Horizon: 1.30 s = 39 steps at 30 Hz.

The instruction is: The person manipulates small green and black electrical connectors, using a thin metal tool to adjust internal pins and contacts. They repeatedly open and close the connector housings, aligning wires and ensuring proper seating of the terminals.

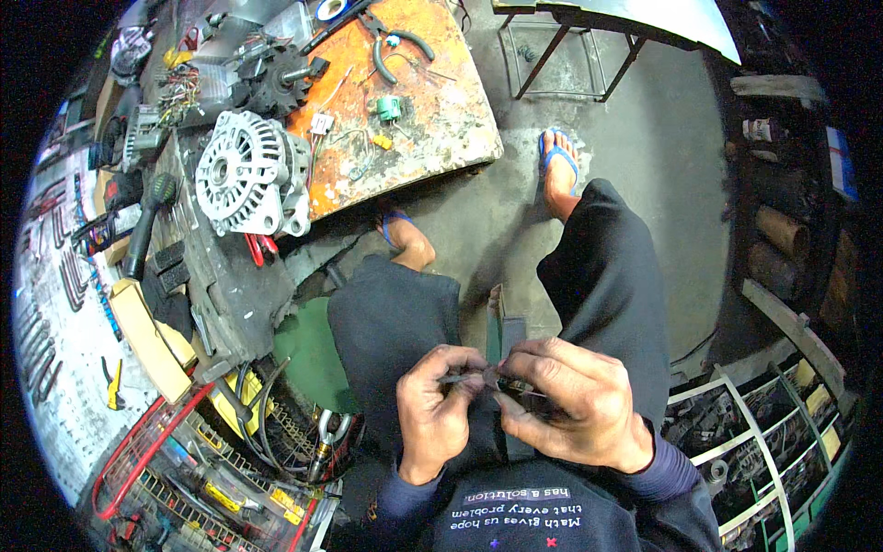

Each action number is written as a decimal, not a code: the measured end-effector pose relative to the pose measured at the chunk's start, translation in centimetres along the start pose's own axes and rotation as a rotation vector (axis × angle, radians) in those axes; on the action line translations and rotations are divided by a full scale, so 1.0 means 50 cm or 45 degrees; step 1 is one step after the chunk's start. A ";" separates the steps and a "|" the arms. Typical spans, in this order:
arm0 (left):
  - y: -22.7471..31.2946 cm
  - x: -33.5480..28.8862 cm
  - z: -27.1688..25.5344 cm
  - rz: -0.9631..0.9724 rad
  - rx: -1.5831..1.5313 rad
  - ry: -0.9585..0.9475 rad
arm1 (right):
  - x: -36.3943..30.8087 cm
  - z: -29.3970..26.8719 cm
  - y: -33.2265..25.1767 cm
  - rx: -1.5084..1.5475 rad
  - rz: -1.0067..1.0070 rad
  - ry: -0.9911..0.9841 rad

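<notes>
From the head view, the left hand (440, 405) and right hand (572, 400) meet over the lap, fingertips pinched on a small dark metal part (492, 379). A ribbed, silvery cast alternator (246, 175) sits on the scuffed orange workbench (432, 110).

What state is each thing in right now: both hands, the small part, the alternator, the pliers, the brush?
Left hand: closed, pinching the small dark part.
Right hand: closed, gripping the same part from the other side.
Small dark part: held between both hands above the lap; details too small to tell.
Alternator: lying on the bench, untouched.
Pliers: lying on the orange board, handles apart.
Brush: lying on the bench.
</notes>
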<state>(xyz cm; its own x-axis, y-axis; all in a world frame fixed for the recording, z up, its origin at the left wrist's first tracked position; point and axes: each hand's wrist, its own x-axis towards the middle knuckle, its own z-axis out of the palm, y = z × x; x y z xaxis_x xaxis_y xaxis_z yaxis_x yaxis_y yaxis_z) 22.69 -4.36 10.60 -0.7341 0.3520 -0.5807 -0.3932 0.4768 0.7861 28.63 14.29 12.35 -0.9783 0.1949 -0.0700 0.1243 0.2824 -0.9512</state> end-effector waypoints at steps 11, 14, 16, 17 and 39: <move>-0.012 0.006 0.007 -0.027 -0.023 -0.077 | -0.001 -0.014 0.011 -0.078 -0.025 -0.135; -0.005 0.016 -0.002 0.087 -0.007 -0.137 | 0.004 -0.029 0.013 -0.117 -0.009 -0.234; -0.005 0.018 -0.019 0.226 0.088 -0.198 | 0.014 -0.042 0.010 -0.156 -0.063 -0.285; 0.018 0.017 -0.025 0.253 0.154 -0.226 | 0.014 -0.044 0.008 -0.175 -0.078 -0.319; 0.037 0.014 -0.013 0.382 0.104 0.019 | -0.005 -0.046 -0.051 -0.122 -0.092 -0.001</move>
<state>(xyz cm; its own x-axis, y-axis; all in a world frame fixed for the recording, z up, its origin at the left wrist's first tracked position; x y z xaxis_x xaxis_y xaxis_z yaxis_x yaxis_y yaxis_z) 21.12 -3.76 11.79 -0.8189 0.4756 -0.3213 -0.1121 0.4166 0.9022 28.94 15.70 15.48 -0.9854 0.1700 -0.0022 0.0683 0.3841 -0.9208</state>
